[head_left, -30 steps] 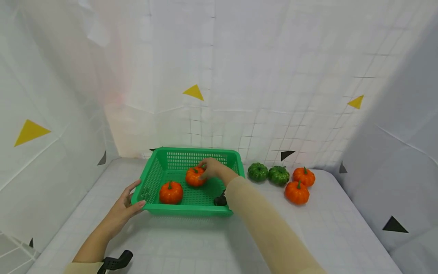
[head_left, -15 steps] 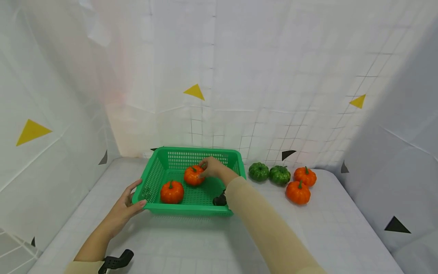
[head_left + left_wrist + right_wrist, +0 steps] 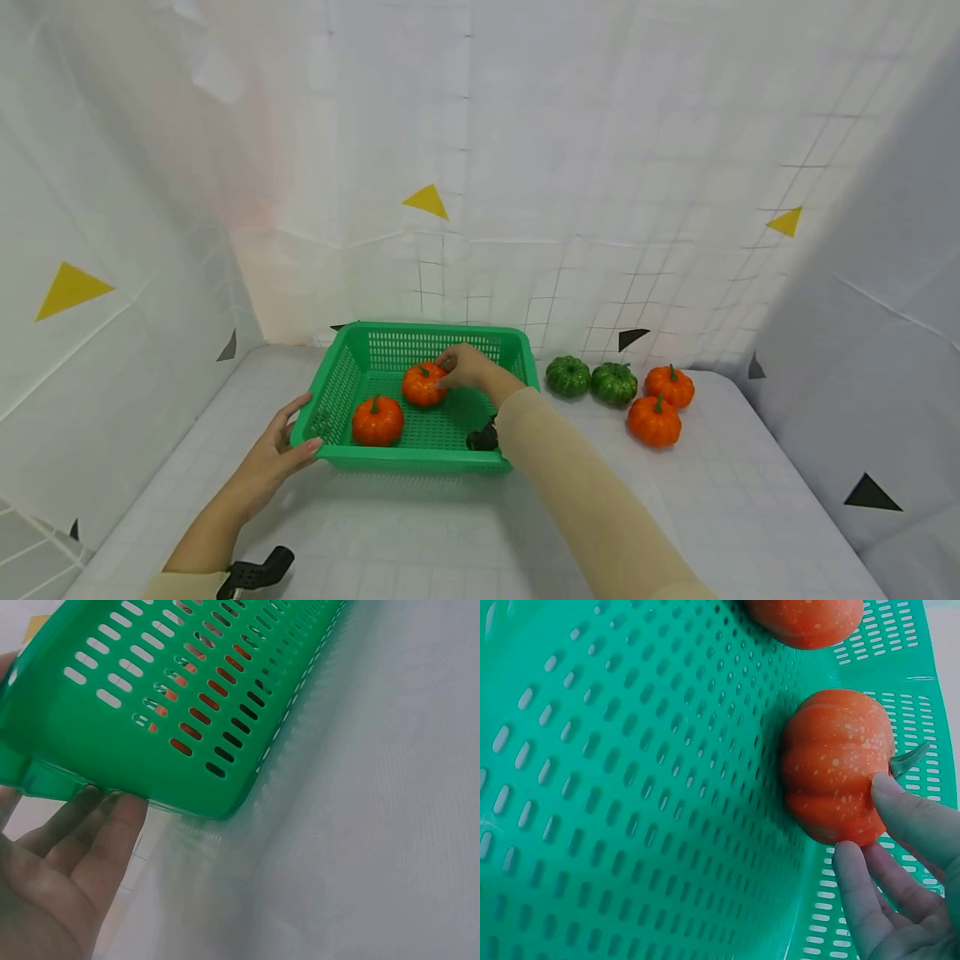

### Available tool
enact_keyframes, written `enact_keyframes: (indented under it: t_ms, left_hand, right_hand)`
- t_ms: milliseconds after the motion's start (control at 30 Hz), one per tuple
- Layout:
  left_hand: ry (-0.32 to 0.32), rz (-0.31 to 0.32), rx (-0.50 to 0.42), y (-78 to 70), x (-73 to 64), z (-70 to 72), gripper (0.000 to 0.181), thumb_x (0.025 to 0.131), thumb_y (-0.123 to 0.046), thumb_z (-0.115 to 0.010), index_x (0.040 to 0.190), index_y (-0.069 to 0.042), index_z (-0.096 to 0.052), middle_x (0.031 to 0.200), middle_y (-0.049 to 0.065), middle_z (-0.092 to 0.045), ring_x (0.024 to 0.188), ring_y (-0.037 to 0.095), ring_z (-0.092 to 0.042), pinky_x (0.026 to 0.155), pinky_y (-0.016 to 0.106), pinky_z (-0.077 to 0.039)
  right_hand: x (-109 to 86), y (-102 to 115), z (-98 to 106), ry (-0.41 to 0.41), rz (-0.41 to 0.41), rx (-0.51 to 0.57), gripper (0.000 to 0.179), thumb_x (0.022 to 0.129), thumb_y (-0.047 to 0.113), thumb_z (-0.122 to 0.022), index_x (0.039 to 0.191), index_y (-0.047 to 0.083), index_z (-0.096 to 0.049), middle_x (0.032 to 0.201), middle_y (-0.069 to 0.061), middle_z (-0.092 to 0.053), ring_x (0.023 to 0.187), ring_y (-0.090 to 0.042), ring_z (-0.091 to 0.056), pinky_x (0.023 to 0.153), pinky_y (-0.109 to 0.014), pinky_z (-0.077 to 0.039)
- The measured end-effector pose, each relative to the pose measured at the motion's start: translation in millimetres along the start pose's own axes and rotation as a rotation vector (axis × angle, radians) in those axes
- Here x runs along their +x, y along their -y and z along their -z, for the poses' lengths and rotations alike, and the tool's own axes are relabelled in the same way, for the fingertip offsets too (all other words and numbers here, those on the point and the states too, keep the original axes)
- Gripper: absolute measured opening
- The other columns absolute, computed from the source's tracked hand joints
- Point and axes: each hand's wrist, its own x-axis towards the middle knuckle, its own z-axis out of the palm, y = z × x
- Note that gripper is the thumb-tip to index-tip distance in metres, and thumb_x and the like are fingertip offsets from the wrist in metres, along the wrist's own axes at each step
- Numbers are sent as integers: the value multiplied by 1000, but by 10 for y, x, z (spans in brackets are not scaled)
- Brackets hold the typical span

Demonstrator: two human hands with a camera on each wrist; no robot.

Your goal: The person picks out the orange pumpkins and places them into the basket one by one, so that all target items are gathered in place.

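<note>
In the head view, a green plastic basket (image 3: 420, 458) sits on the white table. My left hand (image 3: 262, 462) grips its left front corner, thumb on the rim; in the left wrist view, the fingers (image 3: 112, 832) lie under the rim. Two orange pumpkins are inside: one (image 3: 377, 422) near the front left, another (image 3: 422, 385) near the middle. My right hand (image 3: 471, 369) reaches in over the right side and pinches the middle pumpkin. Up close in the right wrist view, the thumb touches this pumpkin (image 3: 836, 761) beside its green stem, with fingertips at its side.
Right of the basket, two green pumpkins, one (image 3: 567, 377) beside the other (image 3: 613, 384), stand near the back wall. Two orange pumpkins, one (image 3: 669, 387) behind the other (image 3: 654, 422), lie farther right. White sheeting (image 3: 480, 167) encloses the table on the back and sides.
The middle pumpkin has shifted slightly left inside the basket, with my right hand still at it. My left hand keeps its place on the basket corner.
</note>
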Motion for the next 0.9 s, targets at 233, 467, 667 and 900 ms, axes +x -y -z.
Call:
enact_keyframes:
  t_ms: [233,467,667,900]
  left_hand:
    - [-1,0,-12,-12,5,-7,82,101,-16,-61,162,-24,-7,157,29,-23,126,30,-50,93,26,-51]
    - [-2,9,-7,-2,-5,0,82,101,-18,-62,162,-26,-8,157,27,-23,124,23,-51,93,24,-51]
    - [12,-3,-18,3,-8,-4,82,101,-18,-62,162,-24,-7,157,29,-23,123,22,-52,93,24,-51]
    - [5,-4,-19,12,-12,-4,81,101,-17,-62,162,-24,-8,156,28,-24,120,16,-54,92,23,-51]
  right_hand:
    - [-35,52,75,4,4,14,42,89,9,-77,129,6,-65,128,-16,-61,106,-27,-65,85,-35,-57]
    - [-152,177,259,24,34,-1,46,91,9,-74,135,4,-60,131,-16,-60,113,-29,-62,86,-36,-57]
    - [-318,251,414,-14,42,-91,48,91,16,-75,136,7,-60,130,-15,-62,114,-30,-61,90,-40,-55]
    - [-594,338,567,-43,40,-172,48,92,21,-75,137,10,-61,129,-13,-63,119,-31,-58,93,-43,-53]
